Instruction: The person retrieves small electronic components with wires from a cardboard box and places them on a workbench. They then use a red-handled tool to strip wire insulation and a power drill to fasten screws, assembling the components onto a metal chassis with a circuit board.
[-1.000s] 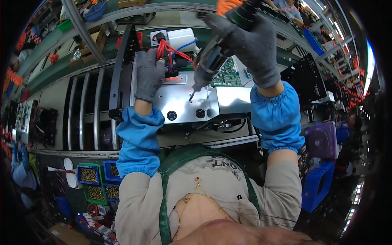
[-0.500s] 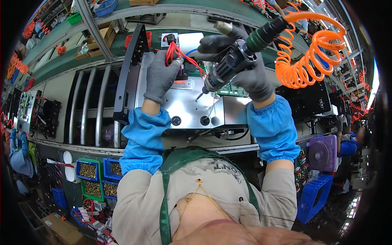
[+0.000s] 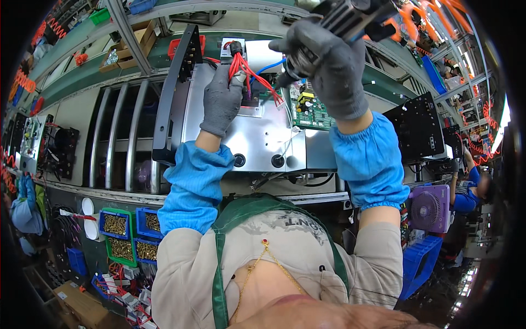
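In our right hand (image 3: 335,71), the fingers wrap round the power driver (image 3: 353,19), which juts beyond them; our left hand (image 3: 222,105) bends its fingers against red wires (image 3: 238,63), whether gripping we cannot tell.

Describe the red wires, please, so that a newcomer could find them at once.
Look at the silver metal chassis before the person. On its far side, by the gloved left hand, several red wires spread from a dark round fitting. Unlike the single blue wire beside them, they are red and bundled.
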The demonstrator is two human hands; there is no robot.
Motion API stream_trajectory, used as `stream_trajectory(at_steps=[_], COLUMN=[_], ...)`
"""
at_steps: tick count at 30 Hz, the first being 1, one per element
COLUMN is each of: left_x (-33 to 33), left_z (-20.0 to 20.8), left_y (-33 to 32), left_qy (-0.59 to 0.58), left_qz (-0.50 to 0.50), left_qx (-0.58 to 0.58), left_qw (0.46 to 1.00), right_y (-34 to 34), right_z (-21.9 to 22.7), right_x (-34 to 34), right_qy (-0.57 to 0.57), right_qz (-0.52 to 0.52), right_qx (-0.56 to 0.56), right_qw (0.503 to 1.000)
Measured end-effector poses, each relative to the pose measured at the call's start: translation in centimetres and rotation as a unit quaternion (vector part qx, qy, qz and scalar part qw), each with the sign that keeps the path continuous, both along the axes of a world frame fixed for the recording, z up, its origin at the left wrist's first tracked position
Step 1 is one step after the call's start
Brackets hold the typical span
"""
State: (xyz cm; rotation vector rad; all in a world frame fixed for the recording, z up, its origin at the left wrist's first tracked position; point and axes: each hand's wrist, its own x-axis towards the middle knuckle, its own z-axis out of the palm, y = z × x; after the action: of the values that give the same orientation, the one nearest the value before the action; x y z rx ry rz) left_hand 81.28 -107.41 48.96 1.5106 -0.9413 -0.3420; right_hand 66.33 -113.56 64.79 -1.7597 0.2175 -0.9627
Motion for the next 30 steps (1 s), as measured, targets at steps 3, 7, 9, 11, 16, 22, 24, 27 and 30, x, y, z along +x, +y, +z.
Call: stream_trajectory(at_steps=[3, 7, 9, 11, 16, 22, 24, 27, 30], left_x=[-0.2, -0.8, -0.8, -0.9, -1.1, -1.1, -1.1, -0.9, -0.8], left_z=[-0.8, -0.6, -0.4, -0.5, -0.2, -0.6, -0.8, -0.9, -1.1], left_y=[-0.3, -0.2, 0.0, 0.0, 0.2, -0.1, -0.2, 0.0, 0.0], left_qy=[-0.002, -0.039, -0.014, -0.009, -0.009, -0.016, -0.011, -0.024, -0.02], left_qz=[0.003, 0.003, 0.0, 0.0, 0.004, 0.002, 0.002, -0.008, -0.016], left_qx=[-0.051, -0.037, -0.04, -0.045, -0.038, -0.06, -0.06, -0.044, -0.044], left_qw=[0.999, 0.999, 0.999, 0.999, 0.999, 0.998, 0.998, 0.999, 0.999], right_y=[-0.4, -1.5, -2.0, -2.2, -2.2, -2.0, -2.4, -2.6, -2.7], right_z=[-0.7, -2.6, -2.9, -3.4, -3.9, -3.9, -4.4, -4.1, -4.2], right_x=[1.1, 1.6, 1.4, 1.7, 1.6, 1.7, 1.9, 1.8, 1.6], right_qy=[0.001, -0.015, -0.012, -0.012, 0.004, -0.035, -0.052, -0.026, 0.006], right_qz=[-0.044, -0.03, 0.015, -0.013, -0.039, -0.034, -0.025, -0.025, -0.028], right_qx=[0.0, 0.058, 0.124, 0.082, 0.049, 0.079, 0.061, 0.04, 0.034], right_qw=[0.999, 0.998, 0.992, 0.996, 0.998, 0.996, 0.996, 0.999, 0.999])
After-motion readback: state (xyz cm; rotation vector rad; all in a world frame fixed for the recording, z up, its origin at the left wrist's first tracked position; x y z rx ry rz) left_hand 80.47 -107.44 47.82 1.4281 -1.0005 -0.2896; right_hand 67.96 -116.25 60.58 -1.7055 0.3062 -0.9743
